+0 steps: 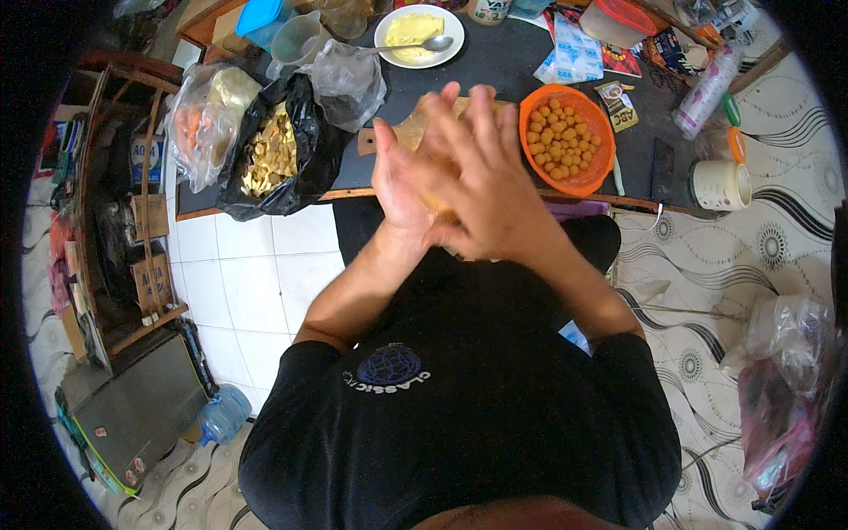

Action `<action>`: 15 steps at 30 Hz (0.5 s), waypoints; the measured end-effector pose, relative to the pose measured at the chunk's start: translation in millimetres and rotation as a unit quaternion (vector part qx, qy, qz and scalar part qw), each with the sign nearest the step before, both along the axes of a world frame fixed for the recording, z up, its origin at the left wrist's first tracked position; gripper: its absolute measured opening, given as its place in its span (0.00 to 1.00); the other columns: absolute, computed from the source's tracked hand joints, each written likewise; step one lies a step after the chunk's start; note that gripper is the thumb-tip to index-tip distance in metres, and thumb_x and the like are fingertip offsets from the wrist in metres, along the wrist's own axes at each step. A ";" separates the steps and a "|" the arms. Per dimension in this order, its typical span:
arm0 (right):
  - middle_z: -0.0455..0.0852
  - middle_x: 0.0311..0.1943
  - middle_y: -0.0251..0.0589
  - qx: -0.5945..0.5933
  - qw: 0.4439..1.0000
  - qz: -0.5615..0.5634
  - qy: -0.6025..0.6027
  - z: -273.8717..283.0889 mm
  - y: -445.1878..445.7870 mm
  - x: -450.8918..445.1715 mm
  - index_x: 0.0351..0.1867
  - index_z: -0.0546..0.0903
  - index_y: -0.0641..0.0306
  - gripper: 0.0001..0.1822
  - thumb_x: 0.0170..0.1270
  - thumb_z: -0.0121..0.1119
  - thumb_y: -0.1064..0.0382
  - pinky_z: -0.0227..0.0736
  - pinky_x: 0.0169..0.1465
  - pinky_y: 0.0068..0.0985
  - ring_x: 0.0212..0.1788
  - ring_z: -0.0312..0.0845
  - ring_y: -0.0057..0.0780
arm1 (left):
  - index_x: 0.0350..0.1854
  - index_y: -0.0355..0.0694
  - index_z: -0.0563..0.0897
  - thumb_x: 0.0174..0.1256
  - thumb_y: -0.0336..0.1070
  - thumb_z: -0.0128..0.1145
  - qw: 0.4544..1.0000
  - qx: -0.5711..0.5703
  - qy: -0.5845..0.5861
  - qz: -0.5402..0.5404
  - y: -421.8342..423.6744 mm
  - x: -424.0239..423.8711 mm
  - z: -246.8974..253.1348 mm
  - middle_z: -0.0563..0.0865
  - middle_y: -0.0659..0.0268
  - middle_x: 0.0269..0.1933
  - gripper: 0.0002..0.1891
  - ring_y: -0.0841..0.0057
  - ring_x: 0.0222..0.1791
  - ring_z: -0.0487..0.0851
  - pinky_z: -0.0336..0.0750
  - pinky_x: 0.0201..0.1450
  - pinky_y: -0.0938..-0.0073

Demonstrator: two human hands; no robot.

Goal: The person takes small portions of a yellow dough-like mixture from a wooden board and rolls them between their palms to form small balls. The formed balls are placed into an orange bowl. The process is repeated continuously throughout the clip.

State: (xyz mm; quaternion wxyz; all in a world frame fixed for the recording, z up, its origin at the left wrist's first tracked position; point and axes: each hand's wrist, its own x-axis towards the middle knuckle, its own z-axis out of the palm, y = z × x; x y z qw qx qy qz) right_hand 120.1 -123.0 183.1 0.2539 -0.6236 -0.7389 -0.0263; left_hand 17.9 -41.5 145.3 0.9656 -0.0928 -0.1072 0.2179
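Observation:
My left hand (396, 182) and my right hand (487, 179) are pressed palm to palm above the table's front edge, fingers spread and blurred. A patch of yellow-orange dough (438, 207) shows between the palms; its full shape is hidden. Behind and below them lies a wooden cutting board (409, 130), mostly covered by the hands. Just right of my right hand stands an orange plastic bowl (525, 142) with many small round orange dough balls (562, 139). Farther back is a white plate (457, 54) bearing a yellow block (414, 30), probably margarine, and a metal spoon (434, 44).
A black plastic bag (321, 156) of peelings and a clear bag (199, 152) of vegetables sit on the left. A measuring jug (298, 43) stands behind them. To the right are a sachet (617, 106), a phone (662, 169), a spray can (709, 93) and a jar (721, 185).

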 end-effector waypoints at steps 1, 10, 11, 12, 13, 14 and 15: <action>0.52 0.81 0.60 0.005 1.000 -0.012 0.001 -0.6 0.9 1.5 0.75 0.72 0.37 0.44 0.63 0.45 0.20 0.30 0.72 0.77 0.80 0.37 0.77 | 0.83 0.46 0.57 0.72 0.77 0.32 1.000 0.013 0.001 0.005 4.0 1.1 15.4 0.57 0.57 0.83 0.47 0.57 0.82 0.54 0.47 0.83 0.50; 0.51 0.81 0.60 0.006 1.000 0.010 -0.029 6.4 -1.8 -5.0 0.76 0.71 0.35 0.45 0.64 0.41 0.17 0.31 0.72 0.77 0.79 0.37 0.80 | 0.82 0.48 0.60 0.72 0.77 0.33 0.992 0.115 0.049 0.003 -1.6 1.1 12.6 0.60 0.60 0.82 0.46 0.57 0.81 0.57 0.49 0.82 0.49; 0.51 0.81 0.60 -0.001 0.999 -0.015 -0.035 7.3 1.0 2.4 0.76 0.71 0.35 0.44 0.65 0.40 0.17 0.31 0.72 0.77 0.79 0.37 0.79 | 0.83 0.50 0.56 0.70 0.79 0.33 0.986 0.142 0.083 0.028 -7.6 3.4 9.5 0.56 0.59 0.83 0.47 0.55 0.82 0.53 0.49 0.81 0.46; 0.51 0.81 0.61 0.020 0.999 -0.041 -0.001 9.9 3.4 5.1 0.77 0.70 0.35 0.45 0.65 0.40 0.17 0.32 0.72 0.76 0.79 0.38 0.79 | 0.83 0.53 0.52 0.69 0.81 0.32 0.978 0.169 0.114 0.047 -17.8 12.5 3.5 0.52 0.57 0.84 0.49 0.54 0.83 0.50 0.48 0.80 0.42; 0.52 0.81 0.60 0.024 0.999 -0.028 -0.005 14.5 6.4 3.2 0.77 0.70 0.34 0.44 0.65 0.40 0.17 0.32 0.72 0.76 0.79 0.38 0.79 | 0.84 0.55 0.49 0.67 0.83 0.31 0.967 0.198 0.147 0.069 -27.3 21.5 -2.7 0.47 0.56 0.85 0.50 0.52 0.84 0.46 0.48 0.80 0.38; 0.52 0.81 0.60 0.027 0.999 -0.014 -0.008 18.7 11.0 -1.3 0.77 0.70 0.34 0.44 0.64 0.41 0.18 0.31 0.72 0.76 0.80 0.37 0.79 | 0.85 0.56 0.47 0.66 0.84 0.31 0.977 0.165 0.123 0.057 -30.6 24.8 -9.6 0.45 0.55 0.85 0.51 0.51 0.84 0.44 0.48 0.79 0.36; 0.52 0.81 0.60 0.032 0.999 0.002 -0.010 21.8 15.5 -7.5 0.77 0.70 0.34 0.44 0.64 0.41 0.18 0.31 0.73 0.76 0.80 0.37 0.78 | 0.85 0.57 0.45 0.65 0.84 0.31 0.985 0.133 0.101 0.049 -33.6 27.0 -15.3 0.43 0.54 0.85 0.52 0.49 0.85 0.42 0.47 0.79 0.34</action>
